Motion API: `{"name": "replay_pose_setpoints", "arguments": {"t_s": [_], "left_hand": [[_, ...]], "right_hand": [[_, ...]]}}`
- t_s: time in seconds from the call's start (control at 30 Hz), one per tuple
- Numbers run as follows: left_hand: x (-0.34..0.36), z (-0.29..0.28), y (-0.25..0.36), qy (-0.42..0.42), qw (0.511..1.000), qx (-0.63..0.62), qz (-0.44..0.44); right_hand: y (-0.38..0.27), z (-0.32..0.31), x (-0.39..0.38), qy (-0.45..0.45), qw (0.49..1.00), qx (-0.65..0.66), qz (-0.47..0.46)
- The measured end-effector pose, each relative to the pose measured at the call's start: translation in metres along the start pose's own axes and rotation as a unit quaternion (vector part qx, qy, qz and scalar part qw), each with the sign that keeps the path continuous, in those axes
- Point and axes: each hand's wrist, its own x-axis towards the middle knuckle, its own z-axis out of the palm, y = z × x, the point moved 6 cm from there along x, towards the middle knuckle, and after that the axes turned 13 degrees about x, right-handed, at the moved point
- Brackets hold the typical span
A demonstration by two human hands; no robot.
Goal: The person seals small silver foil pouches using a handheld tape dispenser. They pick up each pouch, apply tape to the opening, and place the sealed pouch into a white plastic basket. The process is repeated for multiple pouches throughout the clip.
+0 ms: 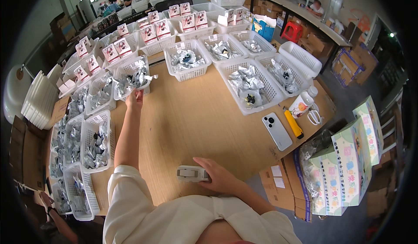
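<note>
My left hand (135,98) reaches to the near rim of a white perforated basket (146,89) filled with crumpled silver foil packets (130,78). Its fingers are bent and close together against the rim; what they pinch, if anything, is hidden. Near my body, my right hand (217,176) grips the right end of a small white open box (180,173). A grey moulded piece (190,173) shows inside this box, its kind unclear. The box is just over the wooden table (183,122) or resting on it; I cannot tell which.
More foil-filled baskets (96,141) line the left; others (250,87) stand at the back right. Behind are baskets of printed boxes (149,34). A phone (277,131), yellow cutter (293,123), bottle (304,102) and scissors (314,114) lie right. Another person's hand (45,199) shows lower left.
</note>
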Motion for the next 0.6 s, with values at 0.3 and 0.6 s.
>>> {"name": "replay_pose_setpoints", "arguments": {"t_s": [0.3,0.6], "left_hand": [[-0.186,-0.024,-0.028,-0.100,0.995,0.015,0.006],[-0.387,-0.065,-0.021,-0.063,0.990,0.017,-0.125]], "right_hand": [[0.030,-0.014,-0.022,0.136,0.986,0.004,0.097],[0.062,-0.103,0.003,0.351,0.929,-0.060,0.102]]}}
